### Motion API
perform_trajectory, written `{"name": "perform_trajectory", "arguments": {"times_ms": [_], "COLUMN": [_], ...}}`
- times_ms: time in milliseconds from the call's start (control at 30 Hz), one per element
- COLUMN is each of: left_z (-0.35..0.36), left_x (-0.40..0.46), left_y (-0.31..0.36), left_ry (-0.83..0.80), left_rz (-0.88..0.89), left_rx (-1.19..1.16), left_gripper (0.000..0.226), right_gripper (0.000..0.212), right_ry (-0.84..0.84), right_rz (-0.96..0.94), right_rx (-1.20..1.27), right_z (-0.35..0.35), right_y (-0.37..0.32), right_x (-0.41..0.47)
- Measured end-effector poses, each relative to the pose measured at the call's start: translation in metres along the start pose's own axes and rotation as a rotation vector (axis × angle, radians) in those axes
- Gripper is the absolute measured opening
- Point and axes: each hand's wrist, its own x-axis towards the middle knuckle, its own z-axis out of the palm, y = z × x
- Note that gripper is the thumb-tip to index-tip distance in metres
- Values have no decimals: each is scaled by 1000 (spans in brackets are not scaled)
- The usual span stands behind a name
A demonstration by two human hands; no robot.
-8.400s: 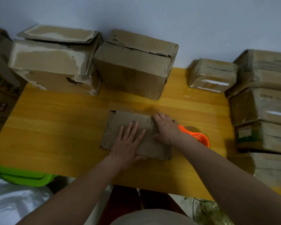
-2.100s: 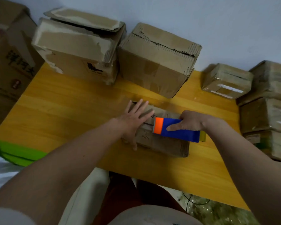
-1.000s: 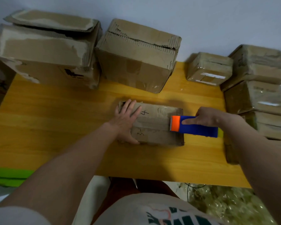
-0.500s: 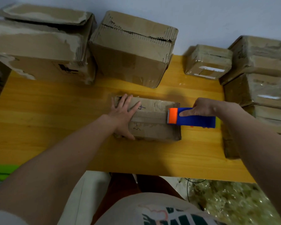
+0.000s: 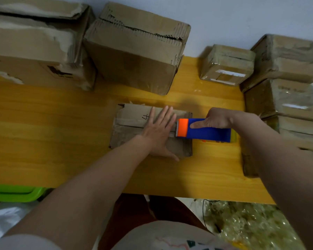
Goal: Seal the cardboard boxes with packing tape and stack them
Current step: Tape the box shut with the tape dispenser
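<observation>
Table, forearm-hidden stacked boxes

bench: yellow wood-grain top, standing against a pale wall
middle: flat cardboard box lying on the bench, a handwritten "4" on its top
back left: large worn box with torn, peeling paper, its lid flap lifted
back centre: big cardboard box, just beside the worn one, its top seam ragged and split
back right: small taped box with a white label, near the wall
right edge: stack of taped boxes, shiny with clear wrap, rising several layers high; whether its lowest box rests on the bench or beside it cannot be told
</observation>
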Motion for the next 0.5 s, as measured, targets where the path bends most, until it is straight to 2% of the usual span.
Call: {"name": "perform_trajectory", "arguments": {"times_ms": [267, 500], "left_z": [-1, 2], "left_x": [4, 5], "left_y": [-2, -1], "left_ry": [-10, 1], "left_rz": [-14, -27], "left_rx": [-2, 3], "left_gripper": [143, 144], "right_gripper": [61, 59], "right_ry": [-40, -74], "right_rz": [-55, -100], "right_rx": [11, 10], "right_z": [-3, -4], "right_y": [9, 12], "right_x": [3, 5]}}
